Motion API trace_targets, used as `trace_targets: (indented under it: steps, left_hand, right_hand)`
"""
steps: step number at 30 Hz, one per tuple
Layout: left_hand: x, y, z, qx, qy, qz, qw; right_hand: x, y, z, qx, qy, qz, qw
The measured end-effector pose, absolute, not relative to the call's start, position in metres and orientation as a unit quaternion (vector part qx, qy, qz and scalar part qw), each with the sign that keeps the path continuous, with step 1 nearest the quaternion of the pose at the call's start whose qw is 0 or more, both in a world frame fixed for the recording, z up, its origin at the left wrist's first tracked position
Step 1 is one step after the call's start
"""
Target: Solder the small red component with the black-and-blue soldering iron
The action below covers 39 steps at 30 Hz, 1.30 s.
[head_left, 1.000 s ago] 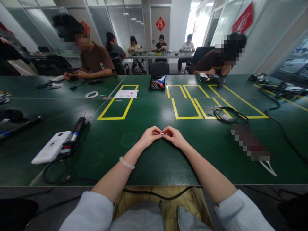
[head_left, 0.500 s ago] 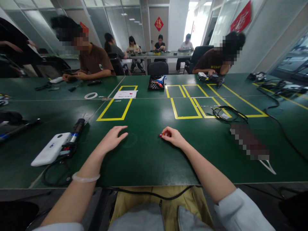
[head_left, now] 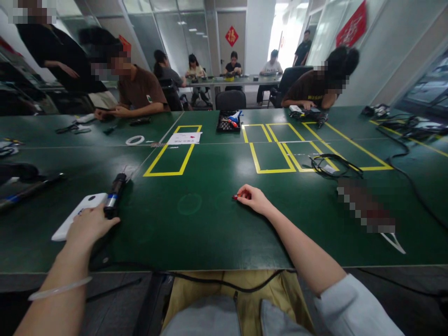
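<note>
My left hand (head_left: 91, 221) is over the near end of a black cylindrical tool (head_left: 115, 190) with a blue band and a thin tip, which looks like an electric screwdriver. Its thumb sticks out to the right and the fingers are partly hidden; no closed grip shows. Under and beside this hand lies a white flat case (head_left: 68, 224), like a power bank, partly covered. My right hand (head_left: 254, 199) rests at the middle of the green table (head_left: 210, 242), fingertips pinched on a small red piece (head_left: 235, 197) whose kind I cannot make out.
Yellow tape outlines (head_left: 164, 174) mark the table. A black tray (head_left: 224, 127) holds small tools. At the right are a coiled black cable (head_left: 336, 161) and a blurred-out dark object (head_left: 366, 205). A white ring (head_left: 135, 140) lies left. People sit across the table.
My left hand has moved left and down, from above the bare tabletop to the black tool and white case. My right hand stays in place with the red piece.
</note>
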<state>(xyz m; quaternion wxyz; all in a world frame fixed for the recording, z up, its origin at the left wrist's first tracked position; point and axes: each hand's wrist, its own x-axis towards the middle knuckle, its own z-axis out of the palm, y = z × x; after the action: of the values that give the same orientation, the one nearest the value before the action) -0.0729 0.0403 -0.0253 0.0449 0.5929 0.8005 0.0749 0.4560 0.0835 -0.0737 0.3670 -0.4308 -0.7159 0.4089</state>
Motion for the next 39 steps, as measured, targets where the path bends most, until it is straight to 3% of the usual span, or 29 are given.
trace_targets:
  steps: [5,11,18,28,39]
  left_hand:
    - [-0.049,0.043,-0.019,0.554,0.832,-0.026,0.023]
    - [0.005,0.040,-0.017,0.546,0.837,0.007,0.036]
    - [0.103,0.048,-0.020,0.645,0.763,0.046,-0.001]
    - [0.248,0.066,-0.031,0.756,0.647,0.098,0.035]
    - [0.281,0.064,-0.038,0.776,0.612,0.130,0.076]
  right_hand:
    - [0.456,0.085,-0.076,-0.427,-0.714,0.414,0.370]
    - [0.455,0.087,-0.077,-0.422,-0.706,0.422,0.382]
    - [0.456,0.087,-0.078,-0.406,-0.714,0.421,0.385]
    - [0.457,0.088,-0.077,-0.395,-0.728,0.377,0.415]
    - [0.458,0.085,-0.076,-0.385,-0.756,0.350,0.397]
